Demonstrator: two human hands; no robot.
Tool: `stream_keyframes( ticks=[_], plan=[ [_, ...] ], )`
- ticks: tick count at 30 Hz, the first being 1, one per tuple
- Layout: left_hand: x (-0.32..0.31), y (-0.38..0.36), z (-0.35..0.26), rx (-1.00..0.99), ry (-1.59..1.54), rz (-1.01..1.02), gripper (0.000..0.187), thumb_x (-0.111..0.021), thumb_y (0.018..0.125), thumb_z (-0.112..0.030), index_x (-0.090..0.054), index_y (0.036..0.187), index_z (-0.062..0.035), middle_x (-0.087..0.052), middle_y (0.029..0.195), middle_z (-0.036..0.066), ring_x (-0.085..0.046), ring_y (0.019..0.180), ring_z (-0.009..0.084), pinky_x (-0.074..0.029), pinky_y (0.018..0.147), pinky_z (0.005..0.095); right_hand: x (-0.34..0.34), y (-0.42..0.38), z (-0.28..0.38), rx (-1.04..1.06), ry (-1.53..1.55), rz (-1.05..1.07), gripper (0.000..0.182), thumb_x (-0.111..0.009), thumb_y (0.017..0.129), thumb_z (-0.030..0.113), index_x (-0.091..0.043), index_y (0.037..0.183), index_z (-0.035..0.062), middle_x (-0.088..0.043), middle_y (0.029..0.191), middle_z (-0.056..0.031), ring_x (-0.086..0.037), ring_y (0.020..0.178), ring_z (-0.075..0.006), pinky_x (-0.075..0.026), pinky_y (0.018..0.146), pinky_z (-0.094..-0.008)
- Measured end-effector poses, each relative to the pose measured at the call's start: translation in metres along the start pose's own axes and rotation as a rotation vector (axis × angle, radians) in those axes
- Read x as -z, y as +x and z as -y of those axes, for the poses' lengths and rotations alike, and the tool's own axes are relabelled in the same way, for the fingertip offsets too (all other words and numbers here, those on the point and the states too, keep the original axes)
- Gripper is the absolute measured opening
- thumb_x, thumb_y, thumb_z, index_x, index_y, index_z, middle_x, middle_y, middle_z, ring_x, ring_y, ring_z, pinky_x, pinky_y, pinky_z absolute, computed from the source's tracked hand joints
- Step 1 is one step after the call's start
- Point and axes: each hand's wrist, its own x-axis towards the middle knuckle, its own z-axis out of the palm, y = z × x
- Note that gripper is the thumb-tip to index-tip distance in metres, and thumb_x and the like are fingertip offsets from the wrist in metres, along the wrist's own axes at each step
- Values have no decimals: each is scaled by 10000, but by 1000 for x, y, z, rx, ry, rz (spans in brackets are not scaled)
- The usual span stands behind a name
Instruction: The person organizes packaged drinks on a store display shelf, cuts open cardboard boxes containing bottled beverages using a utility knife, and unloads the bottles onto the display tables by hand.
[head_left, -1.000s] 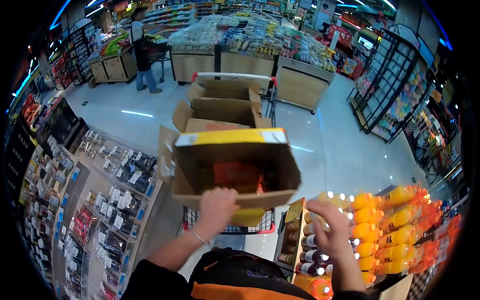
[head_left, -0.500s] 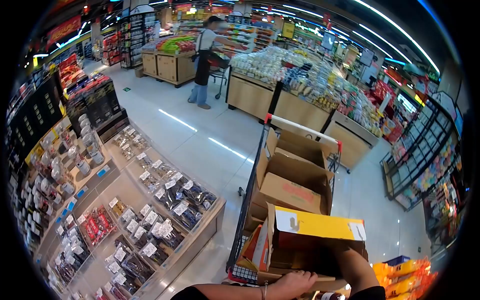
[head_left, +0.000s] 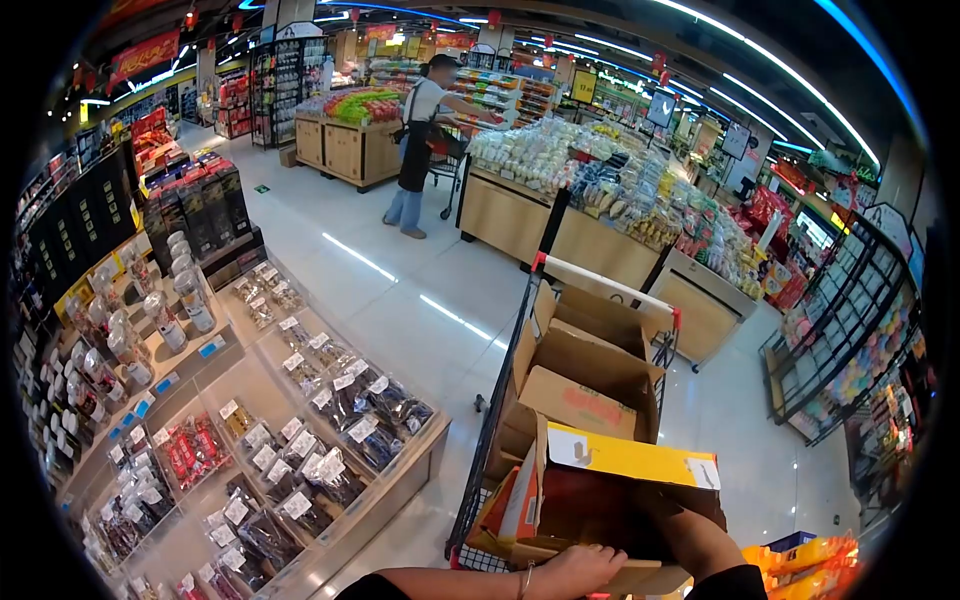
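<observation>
A cardboard box with a yellow flap (head_left: 632, 457) lies open toward me at the near end of a shopping cart (head_left: 608, 277). My left hand (head_left: 583, 571) rests closed over the box's lower edge flap, with a bracelet at the wrist. My right hand reaches inside the box from the right; its fingers are hidden in the dark interior, and only the forearm and wrist show. Behind this box, open brown cartons (head_left: 585, 398) fill the cart.
Left is a display of bagged dried goods (head_left: 372, 412) beside jars (head_left: 165, 322). A person in a dark apron (head_left: 418, 145) stands by a wooden produce stand (head_left: 507, 212). A black wire rack (head_left: 835, 325) is at right, orange packages (head_left: 815, 565) at lower right.
The view has shifted slightly. My right hand has moved a little within the box opening, and my left hand still holds the lower flap. Bottles below the box are now out of sight.
</observation>
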Motion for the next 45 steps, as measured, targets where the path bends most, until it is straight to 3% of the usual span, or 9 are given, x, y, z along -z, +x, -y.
stream_keyframes(
  ticks=[5,7,10,20,25,27,32,35,45],
  plan=[
    [-15,-6,2,10,23,-26,478,-636,711,-512,-541,812,-54,-532,675,88,-564,643,232,-470,570,310,-1,-2,5,7,18,-2,395,-536,857,310,-563,1156,53,-597,1112,-154,-594,999,-273,-468,846,-381],
    [-18,-8,5,25,-76,140,381,-597,793,-211,-502,1098,-3,-548,808,78,-613,723,200,-495,578,267,-3,-1,7,7,25,6,393,-540,854,310,-567,1150,53,-600,1109,-152,-595,999,-273,-468,846,-380],
    [-28,-11,7,-2,-115,104,434,-624,787,-234,-487,1120,8,-541,823,91,-616,740,214,-503,598,262,-5,-3,8,7,25,4,390,-546,848,309,-574,1142,54,-603,1103,-149,-595,998,-271,-469,846,-380],
    [-17,-11,-1,-13,-48,37,324,-538,779,-124,-528,1064,30,-571,779,80,-618,704,198,-500,564,253,-4,-6,14,22,56,11,379,-567,831,307,-595,1113,56,-614,1084,-141,-597,996,-268,-470,845,-377],
    [-11,-12,-1,33,-142,27,287,-574,764,-164,-534,1010,-20,-550,751,66,-609,711,208,-499,553,291,-6,0,12,55,59,-22,373,-577,823,306,-606,1099,58,-620,1074,-137,-598,996,-266,-471,845,-375],
    [-6,-9,1,66,-93,146,414,-667,742,-318,-551,1061,-81,-605,812,64,-625,744,220,-513,604,318,-6,5,14,92,77,-71,371,-581,819,306,-611,1094,58,-623,1070,-135,-598,995,-265,-471,845,-375],
    [24,10,-5,207,-205,255,389,-725,679,-279,-590,988,-84,-622,859,103,-602,784,307,-476,666,403,0,12,11,96,131,-194,365,-592,811,305,-621,1079,60,-628,1061,-131,-599,994,-263,-471,845,-373],
    [10,11,-3,170,-154,155,425,-744,653,-310,-559,954,-73,-597,823,113,-583,767,321,-462,657,422,-1,5,1,87,119,-236,362,-598,806,305,-628,1071,60,-632,1055,-128,-600,994,-262,-472,845,-373],
    [2,24,-25,267,-44,145,414,-781,557,-238,-570,865,-59,-592,784,135,-560,773,362,-438,674,421,-10,-6,-13,138,122,-293,351,-619,789,303,-649,1043,63,-643,1036,-120,-602,992,-258,-473,845,-370]
  ],
)
